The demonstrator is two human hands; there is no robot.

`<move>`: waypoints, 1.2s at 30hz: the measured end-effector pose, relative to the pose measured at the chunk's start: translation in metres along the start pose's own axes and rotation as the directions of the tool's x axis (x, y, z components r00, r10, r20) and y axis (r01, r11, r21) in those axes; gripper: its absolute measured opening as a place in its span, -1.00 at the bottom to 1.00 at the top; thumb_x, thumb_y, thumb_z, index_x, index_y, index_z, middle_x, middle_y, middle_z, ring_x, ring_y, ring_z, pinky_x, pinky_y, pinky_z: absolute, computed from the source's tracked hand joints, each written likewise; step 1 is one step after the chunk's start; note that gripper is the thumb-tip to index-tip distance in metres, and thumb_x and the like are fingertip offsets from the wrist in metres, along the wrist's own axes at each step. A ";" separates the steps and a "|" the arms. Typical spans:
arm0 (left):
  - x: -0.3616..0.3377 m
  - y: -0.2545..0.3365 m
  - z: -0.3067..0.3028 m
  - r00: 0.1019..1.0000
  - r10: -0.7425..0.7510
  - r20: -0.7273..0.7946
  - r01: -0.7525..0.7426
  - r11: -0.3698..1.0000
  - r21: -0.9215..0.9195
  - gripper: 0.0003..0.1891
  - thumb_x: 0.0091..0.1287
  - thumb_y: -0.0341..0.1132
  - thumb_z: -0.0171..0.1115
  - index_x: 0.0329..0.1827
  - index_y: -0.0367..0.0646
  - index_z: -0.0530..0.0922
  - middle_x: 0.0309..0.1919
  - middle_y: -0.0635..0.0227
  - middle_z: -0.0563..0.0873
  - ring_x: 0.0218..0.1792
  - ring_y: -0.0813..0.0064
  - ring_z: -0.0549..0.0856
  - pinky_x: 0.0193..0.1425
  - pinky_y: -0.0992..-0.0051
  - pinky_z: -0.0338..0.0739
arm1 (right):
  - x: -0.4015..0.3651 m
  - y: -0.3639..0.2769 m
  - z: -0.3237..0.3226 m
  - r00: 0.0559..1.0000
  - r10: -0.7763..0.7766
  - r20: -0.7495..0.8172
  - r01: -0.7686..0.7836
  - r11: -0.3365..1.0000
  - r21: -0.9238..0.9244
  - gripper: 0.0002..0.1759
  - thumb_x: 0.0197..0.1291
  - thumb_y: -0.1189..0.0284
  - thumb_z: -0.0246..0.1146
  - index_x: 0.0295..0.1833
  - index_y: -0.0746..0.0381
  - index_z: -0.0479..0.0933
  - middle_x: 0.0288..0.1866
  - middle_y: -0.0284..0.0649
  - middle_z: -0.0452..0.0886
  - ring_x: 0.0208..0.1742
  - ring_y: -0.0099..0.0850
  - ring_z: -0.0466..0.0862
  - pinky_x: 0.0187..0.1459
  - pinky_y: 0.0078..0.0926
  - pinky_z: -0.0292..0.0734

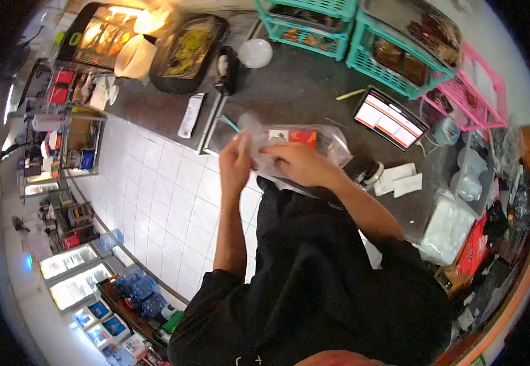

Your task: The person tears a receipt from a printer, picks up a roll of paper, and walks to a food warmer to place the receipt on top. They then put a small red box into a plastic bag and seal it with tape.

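Between my two hands is a clear plastic bag (262, 146), its gathered part standing up at the counter's front edge. My left hand (235, 161) is closed on the bag's left side. From the right, my right hand (298, 163) reaches over with its fingers pinching the plastic. Red and white packets (302, 138) lie just beyond my right hand, under or inside clear plastic (336, 145); which of the two I cannot tell. A thin blue-green strip (230, 123) rests left of the bag.
A tablet (390, 118) lies on the dark counter (301, 91) at the right, near white papers (398, 179). Green baskets (393, 64) and a pink rack (469, 91) stand behind. Further left are a white plate (256, 53), a receipt (191, 116) and a black food tray (188, 52).
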State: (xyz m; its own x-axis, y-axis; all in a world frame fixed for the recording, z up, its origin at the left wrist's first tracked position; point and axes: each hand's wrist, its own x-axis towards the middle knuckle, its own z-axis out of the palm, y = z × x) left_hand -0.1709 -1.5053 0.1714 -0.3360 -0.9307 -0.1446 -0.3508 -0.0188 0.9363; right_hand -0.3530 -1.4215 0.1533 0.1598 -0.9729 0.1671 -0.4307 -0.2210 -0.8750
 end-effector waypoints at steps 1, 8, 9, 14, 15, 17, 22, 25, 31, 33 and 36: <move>-0.006 0.017 -0.001 0.999 0.048 0.019 -0.048 0.999 0.006 -0.62 0.60 -0.15 0.05 0.15 -0.26 0.67 -0.44 0.40 0.73 -0.62 0.72 0.54 -0.57 0.64 0.39 | 0.021 0.029 0.040 0.995 -0.075 0.066 0.093 0.942 -0.323 -0.59 0.21 0.57 0.30 0.20 0.28 0.57 0.06 -0.13 0.67 0.07 -0.40 0.65 0.05 -0.37 0.57; 0.004 0.017 -0.038 0.960 0.173 0.221 -0.172 0.985 -0.020 -0.70 0.52 -0.33 0.14 0.16 -0.31 0.65 -0.14 0.18 0.79 -0.32 0.54 0.69 -0.22 0.53 0.56 | 0.100 0.078 0.115 0.973 0.158 0.170 -0.199 0.946 0.257 -0.67 0.28 0.35 0.25 0.13 0.14 0.67 -0.06 -0.01 0.73 -0.08 -0.20 0.72 -0.01 -0.29 0.59; 0.014 0.010 -0.054 0.954 0.160 0.254 -0.150 0.987 -0.060 -0.69 0.54 -0.31 0.12 0.18 -0.30 0.65 -0.17 0.25 0.79 -0.44 0.64 0.63 -0.35 0.58 0.51 | 0.105 0.076 0.113 0.947 0.243 0.210 -0.303 0.894 0.331 -0.67 0.28 0.35 0.25 0.12 0.13 0.68 -0.07 0.00 0.73 -0.09 -0.19 0.73 -0.01 -0.28 0.59; 0.068 -0.011 -0.115 0.897 0.033 0.441 0.010 0.995 -0.095 -0.73 0.56 -0.31 0.10 0.03 -0.34 0.67 -0.27 0.35 0.78 -0.57 0.70 0.59 -0.51 0.61 0.47 | 0.120 0.092 0.094 0.864 0.429 0.263 -0.369 0.896 -0.248 -0.71 0.22 0.29 0.23 0.01 0.10 0.70 -0.16 -0.12 0.76 -0.19 -0.29 0.72 -0.09 -0.28 0.59; 0.075 -0.015 -0.117 0.895 0.080 0.439 -0.027 0.992 -0.127 -0.74 0.55 -0.31 0.11 0.01 -0.33 0.68 -0.28 0.36 0.77 -0.57 0.69 0.60 -0.51 0.61 0.46 | 0.123 0.101 0.099 0.904 0.362 0.228 -0.284 0.906 -0.313 -0.71 0.22 0.28 0.22 -0.01 0.10 0.70 -0.17 -0.13 0.76 -0.20 -0.30 0.72 -0.09 -0.27 0.59; 0.086 -0.020 -0.114 0.880 0.178 0.440 -0.106 0.977 -0.182 -0.76 0.53 -0.32 0.14 -0.04 -0.32 0.68 -0.31 0.37 0.77 -0.57 0.67 0.61 -0.50 0.59 0.46 | 0.124 0.125 0.125 0.983 0.151 0.102 -0.115 0.948 -0.297 -0.72 0.22 0.27 0.21 -0.05 0.11 0.71 -0.17 -0.13 0.76 -0.19 -0.29 0.72 -0.06 -0.26 0.58; 0.101 -0.003 -0.103 0.685 0.572 0.452 -0.538 0.815 -0.215 -0.81 0.45 -0.33 0.23 -0.12 -0.29 0.71 -0.48 0.17 0.72 -0.49 0.49 0.69 -0.38 0.43 0.51 | 0.104 0.069 0.139 0.955 0.292 -0.058 -0.220 0.824 0.522 -0.57 0.28 0.07 0.17 -0.12 0.20 0.70 -0.11 0.01 0.74 -0.12 -0.10 0.73 0.07 -0.17 0.54; 0.119 0.007 -0.130 0.860 0.160 0.484 -0.197 0.980 0.027 -0.79 0.44 -0.30 0.25 -0.12 -0.29 0.70 -0.47 0.13 0.71 -0.44 0.47 0.71 -0.33 0.43 0.53 | 0.115 0.059 0.090 0.911 0.369 0.185 -0.274 0.875 -0.399 -0.32 0.31 -0.18 0.08 -0.14 0.28 0.69 -0.14 0.02 0.72 -0.06 -0.01 0.70 0.13 -0.13 0.52; 0.117 0.029 -0.156 0.867 0.169 0.468 -0.321 0.909 0.267 -0.82 0.40 -0.33 0.28 -0.10 -0.29 0.69 -0.39 0.16 0.75 -0.27 0.40 0.79 -0.17 0.43 0.61 | 0.059 -0.128 -0.045 0.765 0.617 0.185 -0.382 0.666 -0.641 -0.38 0.13 0.16 0.42 0.27 0.17 0.53 0.30 0.04 0.53 0.34 -0.02 0.52 0.31 -0.17 0.45; 0.116 0.008 -0.166 0.864 0.281 0.417 -0.305 0.952 -0.011 -0.79 0.36 -0.40 0.32 0.02 -0.22 0.66 -0.23 0.21 0.76 -0.15 0.41 0.77 -0.06 0.46 0.62 | 0.022 -0.132 -0.053 0.940 0.323 -0.105 -0.337 0.845 -0.416 -0.23 0.06 0.26 0.48 0.42 0.15 0.43 0.46 0.09 0.38 0.43 -0.02 0.45 0.38 -0.21 0.40; 0.138 -0.074 -0.184 0.794 0.251 0.553 -0.486 0.810 0.330 -0.20 0.10 -0.42 0.51 0.45 -0.20 0.34 0.29 0.02 0.52 0.33 0.14 0.51 0.39 0.21 0.42 | -0.041 -0.065 -0.046 0.830 0.467 -0.305 -0.544 0.798 -0.260 0.06 -0.08 0.31 0.56 0.57 0.17 0.21 0.58 0.07 0.19 0.53 -0.03 0.32 0.48 -0.20 0.27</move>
State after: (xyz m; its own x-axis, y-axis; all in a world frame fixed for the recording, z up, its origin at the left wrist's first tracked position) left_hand -0.0304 -1.6994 0.1411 -0.8386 -0.5418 -0.0569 -0.4089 0.5570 0.7228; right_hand -0.3727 -1.3703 0.2239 -0.3390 -0.9316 -0.1313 -0.6615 0.3352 -0.6709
